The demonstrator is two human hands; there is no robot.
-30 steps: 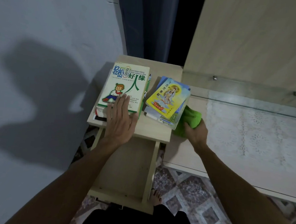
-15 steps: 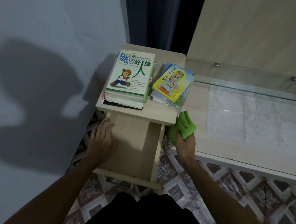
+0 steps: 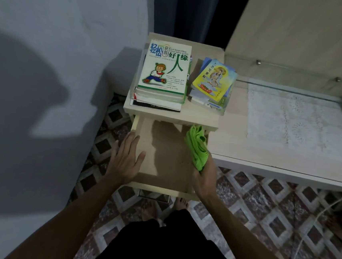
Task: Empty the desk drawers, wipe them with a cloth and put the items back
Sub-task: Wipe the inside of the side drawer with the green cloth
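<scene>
The pale wooden drawer (image 3: 167,160) stands pulled out below the small cabinet top (image 3: 167,115), and its inside is bare. My left hand (image 3: 126,158) rests flat on the drawer's left wall, fingers straight. My right hand (image 3: 204,175) grips a folded green cloth (image 3: 197,148) over the drawer's right side. On the cabinet top lie two stacks: a green-and-white book stack (image 3: 164,74) at the left and a smaller stack topped by a yellow booklet (image 3: 213,81) at the right.
A desk with a glass top and a white lace mat (image 3: 292,118) stretches to the right. A white wall (image 3: 47,55) is close on the left. Below is a patterned tile floor (image 3: 262,211) with my feet by the drawer handle (image 3: 153,196).
My left hand left the book stack and came down onto the drawer's left wall. My right hand carried the green cloth from the desk edge to the drawer's right side.
</scene>
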